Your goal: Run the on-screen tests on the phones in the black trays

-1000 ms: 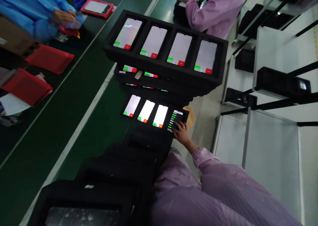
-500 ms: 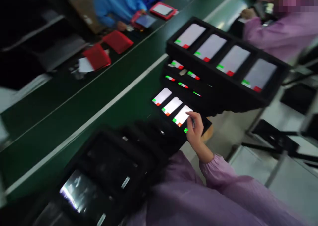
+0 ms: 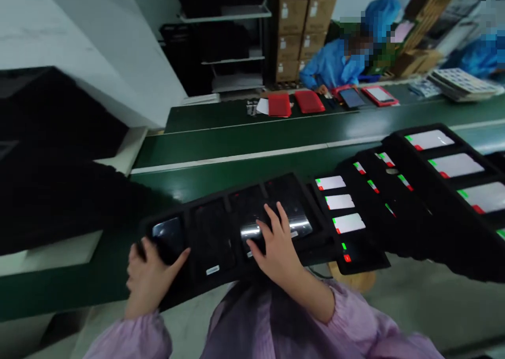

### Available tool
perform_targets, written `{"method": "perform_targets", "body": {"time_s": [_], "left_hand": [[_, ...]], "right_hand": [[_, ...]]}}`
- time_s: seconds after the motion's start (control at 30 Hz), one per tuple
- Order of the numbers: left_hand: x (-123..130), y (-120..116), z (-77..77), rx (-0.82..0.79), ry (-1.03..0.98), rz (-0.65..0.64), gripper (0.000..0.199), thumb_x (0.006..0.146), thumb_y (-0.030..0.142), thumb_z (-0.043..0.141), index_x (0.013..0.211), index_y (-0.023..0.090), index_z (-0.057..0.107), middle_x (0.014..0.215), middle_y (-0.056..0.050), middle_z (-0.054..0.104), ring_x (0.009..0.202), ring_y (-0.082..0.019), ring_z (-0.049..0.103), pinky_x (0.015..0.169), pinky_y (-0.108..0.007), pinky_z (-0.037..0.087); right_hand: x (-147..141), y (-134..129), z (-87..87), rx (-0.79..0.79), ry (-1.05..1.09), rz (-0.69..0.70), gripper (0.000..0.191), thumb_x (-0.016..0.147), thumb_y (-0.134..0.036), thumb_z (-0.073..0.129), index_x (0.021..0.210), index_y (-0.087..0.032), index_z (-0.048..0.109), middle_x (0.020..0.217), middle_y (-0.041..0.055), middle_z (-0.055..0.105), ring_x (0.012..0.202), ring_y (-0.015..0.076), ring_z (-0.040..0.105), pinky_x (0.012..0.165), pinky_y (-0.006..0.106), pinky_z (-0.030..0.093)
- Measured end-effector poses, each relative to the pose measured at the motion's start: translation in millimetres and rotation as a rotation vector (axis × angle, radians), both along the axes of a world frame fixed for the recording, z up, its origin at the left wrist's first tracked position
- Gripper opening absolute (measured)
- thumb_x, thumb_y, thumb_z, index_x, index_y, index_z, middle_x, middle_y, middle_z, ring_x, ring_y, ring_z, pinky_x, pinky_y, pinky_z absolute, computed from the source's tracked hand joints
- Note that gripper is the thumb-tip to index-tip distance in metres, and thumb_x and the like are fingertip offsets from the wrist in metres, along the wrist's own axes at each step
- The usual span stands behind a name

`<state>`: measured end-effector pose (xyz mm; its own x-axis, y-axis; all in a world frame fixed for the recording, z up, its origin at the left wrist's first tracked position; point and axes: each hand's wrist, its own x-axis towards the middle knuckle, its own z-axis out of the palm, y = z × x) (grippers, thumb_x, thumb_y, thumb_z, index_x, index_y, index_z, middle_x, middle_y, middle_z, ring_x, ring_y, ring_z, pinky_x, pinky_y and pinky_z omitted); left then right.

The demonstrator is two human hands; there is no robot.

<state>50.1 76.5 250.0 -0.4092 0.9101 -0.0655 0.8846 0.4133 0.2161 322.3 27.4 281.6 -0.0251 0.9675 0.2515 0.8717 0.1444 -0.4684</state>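
Now that the outspread right hand has left the lit phones, work is at the dark tray, any grip of the left hand unclear.

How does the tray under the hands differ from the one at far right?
The near tray holds dark panels; the far-right tray, lit screens with green and red patches. The left hand and right hand are over the near tray, neither over the far-right tray. Both are black.
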Motion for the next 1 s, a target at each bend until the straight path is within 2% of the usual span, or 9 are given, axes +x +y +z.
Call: {"method": "perform_targets", "body": {"time_s": [0.13,0.23,0.37,0.47,0.6,0.7,0.8,0.9,1.0], "left_hand": [[21,9,20.1,0.031,-0.133,-0.003,0.09,0.086,0.061,0.045,0.156,0.007,0.03,0.157,-0.031,0.03,0.14,-0.052,0.035,0.102,-0.069,0.04],[23,11,28.9,0.067,-0.172,-0.004,0.087,0.085,0.056,0.046,0.154,0.005,0.033,0.156,-0.032,0.029,0.138,-0.053,0.036,0.102,-0.069,0.039],[19,8,22.5,0.129,-0.198,-0.04,0.085,0.084,0.054,0.047,0.15,0.001,0.038,0.154,-0.034,0.032,0.133,-0.053,0.041,0.1,-0.069,0.04],[17,7,16.7,0.163,-0.202,-0.047,0.085,0.085,0.056,0.046,0.151,0.003,0.038,0.153,-0.034,0.032,0.13,-0.053,0.042,0.098,-0.071,0.04],[16,8,16.7,0.158,-0.22,-0.055,0.085,0.086,0.057,0.046,0.152,0.004,0.037,0.154,-0.035,0.03,0.131,-0.055,0.04,0.096,-0.073,0.04],[17,8,20.0,0.149,-0.231,-0.055,0.085,0.086,0.057,0.045,0.151,0.004,0.038,0.155,-0.035,0.028,0.132,-0.057,0.038,0.095,-0.074,0.04],[19,7,23.8,0.136,-0.238,-0.038,0.082,0.086,0.054,0.046,0.152,0.006,0.038,0.157,-0.034,0.027,0.132,-0.057,0.039,0.094,-0.075,0.04],[21,7,27.7,0.136,-0.264,-0.014,0.084,0.084,0.056,0.048,0.152,0.007,0.038,0.157,-0.034,0.028,0.134,-0.057,0.04,0.096,-0.076,0.04],[20,7,32.0,0.157,-0.303,-0.002,0.09,0.081,0.062,0.049,0.152,0.007,0.038,0.158,-0.032,0.03,0.138,-0.058,0.036,0.101,-0.077,0.037]], "right_hand": [[-32,10,-2.6,-0.037,-0.073,0.135,0.039,0.093,-0.036,0.065,0.122,-0.01,0.07,0.158,0.0217,0.041,0.154,0.043,0.022,0.117,0.063,0.041],[-54,13,-8.3,-0.098,-0.093,0.137,0.041,0.092,-0.035,0.065,0.123,-0.008,0.069,0.158,0.0225,0.042,0.154,0.0433,0.023,0.117,0.063,0.041],[-70,17,-15.7,-0.114,-0.091,0.061,0.048,0.093,-0.034,0.062,0.133,-0.007,0.063,0.164,0.0206,0.032,0.155,0.0431,0.017,0.117,0.063,0.041],[-75,19,-15.4,-0.118,-0.102,0.084,0.056,0.093,-0.037,0.063,0.138,-0.004,0.058,0.166,0.0205,0.027,0.156,0.0431,0.011,0.117,0.063,0.04],[-81,23,-12.5,-0.128,-0.092,0.1,0.065,0.09,-0.042,0.067,0.142,-0.005,0.054,0.167,0.0187,0.027,0.157,0.0427,0.007,0.12,0.064,0.036],[-78,22,-12.3,-0.127,-0.062,0.112,0.068,0.087,-0.045,0.07,0.142,-0.008,0.054,0.167,0.0176,0.027,0.157,0.0432,0.007,0.12,0.065,0.034],[-63,18,-14.2,-0.083,-0.045,0.096,0.066,0.087,-0.043,0.07,0.143,-0.013,0.053,0.168,0.0175,0.025,0.157,0.0431,0.009,0.117,0.069,0.033],[-35,11,-18.9,0.014,-0.057,-0.059,0.058,0.092,-0.034,0.063,0.145,-0.016,0.05,0.167,0.0178,0.027,0.157,0.04,0.012,0.118,0.07,0.031],[-11,8,-25.0,0.047,-0.078,-0.224,0.046,0.093,-0.025,0.058,0.138,-0.015,0.056,0.164,0.0197,0.033,0.156,0.0397,0.014,0.117,0.07,0.033]]}}
